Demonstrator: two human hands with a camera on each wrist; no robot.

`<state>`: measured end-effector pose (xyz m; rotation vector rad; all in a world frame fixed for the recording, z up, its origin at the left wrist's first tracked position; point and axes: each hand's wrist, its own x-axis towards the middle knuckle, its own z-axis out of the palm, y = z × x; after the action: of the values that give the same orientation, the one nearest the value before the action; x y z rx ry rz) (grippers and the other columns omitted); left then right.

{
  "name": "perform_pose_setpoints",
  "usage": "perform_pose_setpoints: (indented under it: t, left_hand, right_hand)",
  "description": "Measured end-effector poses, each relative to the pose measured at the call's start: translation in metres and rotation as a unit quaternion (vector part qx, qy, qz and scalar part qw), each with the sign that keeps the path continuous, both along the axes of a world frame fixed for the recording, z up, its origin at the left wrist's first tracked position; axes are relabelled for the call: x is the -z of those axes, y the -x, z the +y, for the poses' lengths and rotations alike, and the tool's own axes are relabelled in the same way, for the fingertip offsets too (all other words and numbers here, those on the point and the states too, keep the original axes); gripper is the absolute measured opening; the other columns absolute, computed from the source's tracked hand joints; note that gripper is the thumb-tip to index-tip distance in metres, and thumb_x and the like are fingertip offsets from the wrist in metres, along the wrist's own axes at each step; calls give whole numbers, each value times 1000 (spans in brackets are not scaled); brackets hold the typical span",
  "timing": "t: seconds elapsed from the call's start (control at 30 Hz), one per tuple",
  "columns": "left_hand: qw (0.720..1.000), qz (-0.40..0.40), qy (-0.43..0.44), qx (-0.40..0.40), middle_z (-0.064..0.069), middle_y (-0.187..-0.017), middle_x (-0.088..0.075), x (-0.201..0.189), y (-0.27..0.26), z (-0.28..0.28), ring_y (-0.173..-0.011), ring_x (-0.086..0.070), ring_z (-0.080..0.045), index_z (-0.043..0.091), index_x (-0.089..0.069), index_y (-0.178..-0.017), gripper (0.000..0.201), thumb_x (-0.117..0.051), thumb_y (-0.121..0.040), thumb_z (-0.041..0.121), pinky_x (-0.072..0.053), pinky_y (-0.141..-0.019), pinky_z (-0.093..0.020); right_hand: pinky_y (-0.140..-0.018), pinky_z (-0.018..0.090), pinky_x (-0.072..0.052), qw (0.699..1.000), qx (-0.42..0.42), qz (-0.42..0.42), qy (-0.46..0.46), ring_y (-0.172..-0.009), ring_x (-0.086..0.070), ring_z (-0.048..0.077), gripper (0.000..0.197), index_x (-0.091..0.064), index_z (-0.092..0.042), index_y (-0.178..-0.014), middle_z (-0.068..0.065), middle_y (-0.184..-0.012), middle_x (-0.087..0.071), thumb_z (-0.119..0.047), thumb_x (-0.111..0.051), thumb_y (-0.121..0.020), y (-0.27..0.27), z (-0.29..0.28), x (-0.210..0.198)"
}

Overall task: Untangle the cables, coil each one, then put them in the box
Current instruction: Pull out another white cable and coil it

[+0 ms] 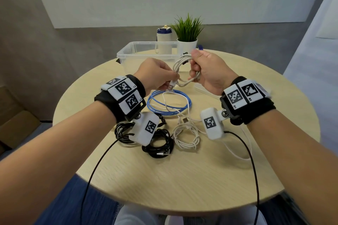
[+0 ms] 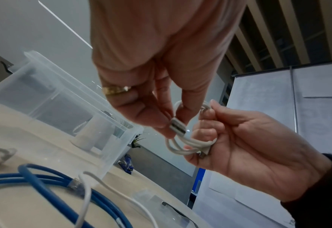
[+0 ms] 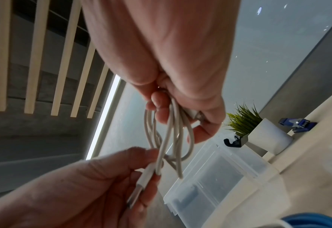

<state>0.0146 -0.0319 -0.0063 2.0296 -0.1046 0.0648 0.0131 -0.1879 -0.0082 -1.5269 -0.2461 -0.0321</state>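
A white USB cable (image 1: 180,65) hangs in loops above the table, held between both hands. My right hand (image 1: 195,68) grips the bundled loops (image 3: 171,132) in its curled fingers. My left hand (image 1: 169,81) pinches the cable's metal USB plug (image 2: 177,128) between thumb and fingers, just below the coil. The clear plastic box (image 1: 128,55) stands open behind the hands. On the table below lie a blue cable (image 1: 170,105) in a loose ring, coiled black cables (image 1: 159,141) and another white cable (image 1: 186,137) with loose ends.
A potted plant (image 1: 188,31) and a white bottle (image 1: 164,40) stand behind the box at the far edge of the round wooden table (image 1: 182,179). A flat clear piece (image 1: 203,90) lies under my right hand. Thin black leads run from the wrist cameras over the near edge.
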Motion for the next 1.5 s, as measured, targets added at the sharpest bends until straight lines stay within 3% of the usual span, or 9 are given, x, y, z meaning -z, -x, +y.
perform_pose_setpoints:
  t: [0.17, 0.3, 0.43, 0.53, 0.73, 0.9, 1.17, 1.4, 1.5]
  left_hand:
    - [999, 6, -52, 8, -13, -66, -65, -2, 5, -3, -61, -64, -21, 1, -66, -78, 15, -73, -78, 13, -56, -59, -27]
    - [996, -13, -87, -5, -12, -68, -68, -3, 5, -3, -57, -60, -18, 2, -67, -79, 15, -74, -76, 14, -58, -65, -30]
    - [994, -9, -108, 1, -9, -67, -67, -6, 5, -3, -51, -58, -13, 5, -68, -77, 13, -73, -78, 17, -54, -55, -23]
    - [995, 23, -86, 34, -6, -62, -61, -6, 7, -3, -45, -50, -9, 3, -70, -79, 10, -70, -79, 13, -44, -46, -18]
    - [989, 94, 9, 110, -2, -62, -53, -5, 5, 1, -49, -46, -10, -6, -64, -108, 24, -62, -88, 6, -41, -46, -18]
    - [977, 102, 61, 178, 3, -58, -60, -4, 8, 6, -51, -53, -7, 5, -60, -88, 7, -55, -91, 2, -48, -52, -18]
    - [953, 96, 70, 277, -7, -91, -63, 0, 9, 11, -88, -56, -19, 10, -55, -80, 20, -46, -95, 0, -42, -70, -27]
    - [936, 142, 161, 278, -11, -90, -70, -5, 12, 15, -87, -63, -21, 10, -49, -78, 24, -37, -98, 3, -51, -72, -23]
    - [954, 92, 64, 277, -5, -92, -69, -7, 11, 17, -81, -62, -12, 12, -50, -78, 25, -39, -99, 4, -48, -66, -17]
  right_hand:
    - [-64, 35, -43, 992, 52, -37, 106, -54, -36, 12, 24, -52, -13, -92, -1, -61, -39, -35, -59, -92, 0, 6, 2]
    - [-64, 35, -46, 980, 99, -69, 157, -56, -41, 12, 27, -52, -14, -81, 0, -62, -42, -38, -55, -94, -2, 6, 5]
    - [-66, 35, -45, 971, 136, -90, 174, -61, -41, 12, 23, -57, -12, -86, 0, -65, -43, -33, -52, -94, -5, 6, 5]
    - [-61, 31, -46, 970, 143, -85, 178, -64, -43, 11, 16, -57, -13, -88, -3, -67, -45, -28, -51, -91, -7, 6, 2]
    - [-62, 33, -47, 972, 125, -87, 179, -63, -44, 13, 23, -56, -9, -91, -1, -65, -43, -30, -47, -95, -11, 5, 6]
    - [-58, 33, -49, 988, 69, -70, 122, -49, -45, 14, 30, -49, -17, -78, 0, -59, -42, -43, -50, -95, -11, 0, 5]
    - [-51, 28, -47, 987, 65, -69, 130, -42, -47, 12, 34, -51, -18, -76, 2, -56, -43, -49, -53, -90, -11, -7, 6]
    - [-41, 21, -38, 980, 84, -114, 142, -37, -46, 9, 36, -53, -13, -77, 3, -55, -41, -46, -60, -86, -9, -13, 6]
    - [-39, 20, -38, 975, 103, -128, 151, -35, -46, 9, 41, -55, -7, -82, 3, -53, -44, -48, -62, -84, -10, -15, 3]
